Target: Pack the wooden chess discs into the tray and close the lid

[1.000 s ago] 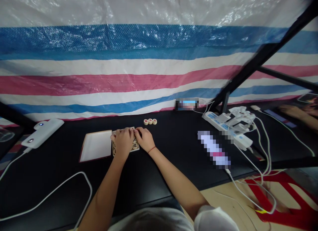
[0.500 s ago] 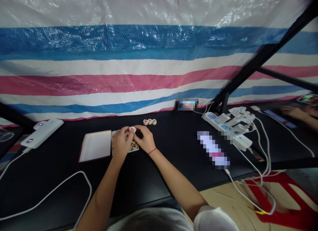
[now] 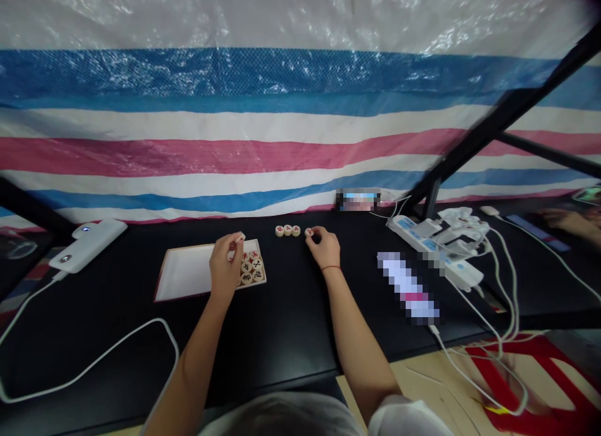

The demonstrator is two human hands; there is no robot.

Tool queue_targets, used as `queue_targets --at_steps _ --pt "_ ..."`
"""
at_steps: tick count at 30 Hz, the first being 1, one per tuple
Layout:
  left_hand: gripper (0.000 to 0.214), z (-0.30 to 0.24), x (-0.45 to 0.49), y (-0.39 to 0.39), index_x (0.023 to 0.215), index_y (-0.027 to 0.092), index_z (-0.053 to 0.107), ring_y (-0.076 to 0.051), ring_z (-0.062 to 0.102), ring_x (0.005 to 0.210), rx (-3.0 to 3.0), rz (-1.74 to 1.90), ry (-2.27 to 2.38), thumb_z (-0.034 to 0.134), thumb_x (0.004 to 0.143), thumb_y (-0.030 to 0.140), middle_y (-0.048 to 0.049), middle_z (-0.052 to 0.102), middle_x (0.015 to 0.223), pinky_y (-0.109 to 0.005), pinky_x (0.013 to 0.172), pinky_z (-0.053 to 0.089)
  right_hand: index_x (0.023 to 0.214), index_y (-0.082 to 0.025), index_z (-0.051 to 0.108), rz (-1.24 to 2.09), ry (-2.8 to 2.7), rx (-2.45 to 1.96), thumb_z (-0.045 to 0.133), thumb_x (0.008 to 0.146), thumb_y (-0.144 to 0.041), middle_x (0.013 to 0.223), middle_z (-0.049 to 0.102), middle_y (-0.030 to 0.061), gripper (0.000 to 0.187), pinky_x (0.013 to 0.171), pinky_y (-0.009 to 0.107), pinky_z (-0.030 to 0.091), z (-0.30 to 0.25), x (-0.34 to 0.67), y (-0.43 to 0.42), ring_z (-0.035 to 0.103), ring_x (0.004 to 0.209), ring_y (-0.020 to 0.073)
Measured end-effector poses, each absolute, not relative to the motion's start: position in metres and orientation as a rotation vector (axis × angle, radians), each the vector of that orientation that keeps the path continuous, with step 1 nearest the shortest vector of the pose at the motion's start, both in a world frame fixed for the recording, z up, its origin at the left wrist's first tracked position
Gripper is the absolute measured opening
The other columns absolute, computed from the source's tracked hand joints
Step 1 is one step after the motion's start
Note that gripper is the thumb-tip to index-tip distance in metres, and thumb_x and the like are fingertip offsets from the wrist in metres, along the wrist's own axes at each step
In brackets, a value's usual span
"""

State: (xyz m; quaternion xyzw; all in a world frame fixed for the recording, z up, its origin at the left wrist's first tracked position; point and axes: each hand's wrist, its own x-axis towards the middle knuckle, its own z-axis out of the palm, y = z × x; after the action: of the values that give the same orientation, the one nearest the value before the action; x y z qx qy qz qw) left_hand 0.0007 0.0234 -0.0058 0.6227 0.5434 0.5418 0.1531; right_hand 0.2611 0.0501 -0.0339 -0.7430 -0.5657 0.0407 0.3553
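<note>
My left hand pinches a round Chinese chess piece above the left part of an open box. Inside the box lie several pale pieces with dark or red characters; my hand covers some of them. To the right, my right hand grips another Chinese chess piece between thumb and fingers at the table's far side. Just left of that piece, a row of three red-marked pieces lies on the black table.
The box's lid lies left of the box, white inside up. A white device with a cable is at far left. On the right are a blurred phone and a power strip with chargers. Another person's hand shows at the right edge.
My hands were together over the box. My right hand has moved right and away with a piece to beside the row, while my left hand stays over the box with a piece.
</note>
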Motion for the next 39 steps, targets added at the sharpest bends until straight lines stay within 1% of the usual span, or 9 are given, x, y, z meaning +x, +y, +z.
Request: queue_targets --at_steps 8,14,17,19,23,27,31,35,39 --pt "0.032 -0.008 0.001 0.023 0.114 0.020 0.061 -0.016 0.066 0.090 1.712 1.488 1.575 0.056 0.086 0.034 -0.0078 0.063 0.111 -0.030 0.081 0.055 0.089 -0.021 0.068 -0.002 -1.546 -1.945 0.058 0.082 -0.030 0.091 0.071 0.0074 0.015 0.071 0.033 0.040 -0.047 0.254 0.056 0.055 0.087 0.0252" --pt "0.032 -0.004 0.005 0.018 0.110 0.021 0.063 -0.015 0.063 0.072 1.944 1.362 1.648 0.060 0.085 0.039 -0.0025 0.065 0.086 -0.028 0.073 0.052 0.097 -0.020 0.068 -0.001 -1.465 -1.810 0.056 0.083 -0.028 0.105 0.069 0.0098 0.020 0.080 0.038 0.043 -0.031 0.237 0.048 0.056 0.096 0.0265" --pt "0.026 -0.002 0.010 0.014 0.106 0.020 0.064 -0.015 0.064 0.073 2.129 1.293 1.600 0.060 0.085 0.035 -0.0033 0.067 0.086 -0.027 0.074 0.051 0.094 -0.020 0.068 0.221 -1.576 -1.451 0.053 0.087 -0.031 0.097 0.071 0.0065 0.020 0.086 0.035 0.046 -0.014 0.203 0.031 0.062 0.089 0.0211" --pt "0.022 -0.003 0.013 0.012 0.105 0.020 0.064 -0.016 0.065 0.078 2.222 1.253 1.569 0.060 0.086 0.030 -0.0045 0.069 0.091 -0.028 0.078 0.051 0.094 -0.021 0.068 0.430 -1.633 -1.266 0.055 0.087 -0.033 0.091 0.071 0.0038 0.019 0.081 0.031 0.049 -0.005 0.178 0.020 0.064 0.080 0.0172" --pt "0.021 -0.007 0.015 0.011 0.105 0.022 0.063 -0.019 0.065 0.092 2.321 1.186 1.543 0.058 0.084 0.019 -0.0057 0.070 0.101 -0.029 0.084 0.050 0.094 -0.020 0.068 0.547 -1.640 -1.194 0.064 0.079 -0.034 0.084 0.071 0.0022 0.021 0.077 0.029 0.050 0.001 0.152 0.008 0.064 0.076 0.0166" --pt "0.024 -0.009 0.014 0.013 0.110 0.021 0.061 -0.021 0.065 0.092 2.364 1.146 1.481 0.058 0.086 0.025 -0.0069 0.070 0.100 -0.033 0.087 0.050 0.097 -0.020 0.068 0.665 -1.558 -1.182 0.063 0.080 -0.037 0.088 0.071 0.0025 0.025 0.071 0.027 0.052 -0.003 0.160 0.014 0.063 0.073 0.0146" --pt "0.033 -0.007 0.013 0.014 0.119 0.021 0.057 -0.020 0.064 0.090 2.323 1.175 1.532 0.057 0.088 0.034 -0.0063 0.068 0.094 -0.033 0.087 0.050 0.099 -0.018 0.068 0.548 -1.341 -1.276 0.061 0.079 -0.045 0.095 0.068 0.0074 0.034 0.067 0.028 0.053 -0.011 0.195 0.032 0.061 0.070 0.0144" --pt "0.031 -0.005 0.011 0.013 0.119 0.021 0.057 -0.020 0.063 0.091 2.288 1.189 1.562 0.052 0.090 0.033 -0.0062 0.067 0.094 -0.032 0.085 0.049 0.105 -0.015 0.065 0.326 -1.098 -1.512 0.060 0.076 -0.042 0.094 0.068 0.0092 0.040 0.069 0.030 0.053 -0.027 0.244 0.048 0.061 0.070 0.0155" --pt "0.030 -0.005 0.009 0.014 0.118 0.021 0.057 -0.019 0.063 0.091 2.267 1.208 1.547 0.051 0.091 0.030 -0.0055 0.066 0.093 -0.032 0.087 0.048 0.095 -0.017 0.063 0.280 -1.113 -1.666 0.059 0.075 -0.036 0.092 0.070 0.0075 0.028 0.071 0.031 0.051 -0.042 0.270 0.055 0.064 0.073 0.0178"
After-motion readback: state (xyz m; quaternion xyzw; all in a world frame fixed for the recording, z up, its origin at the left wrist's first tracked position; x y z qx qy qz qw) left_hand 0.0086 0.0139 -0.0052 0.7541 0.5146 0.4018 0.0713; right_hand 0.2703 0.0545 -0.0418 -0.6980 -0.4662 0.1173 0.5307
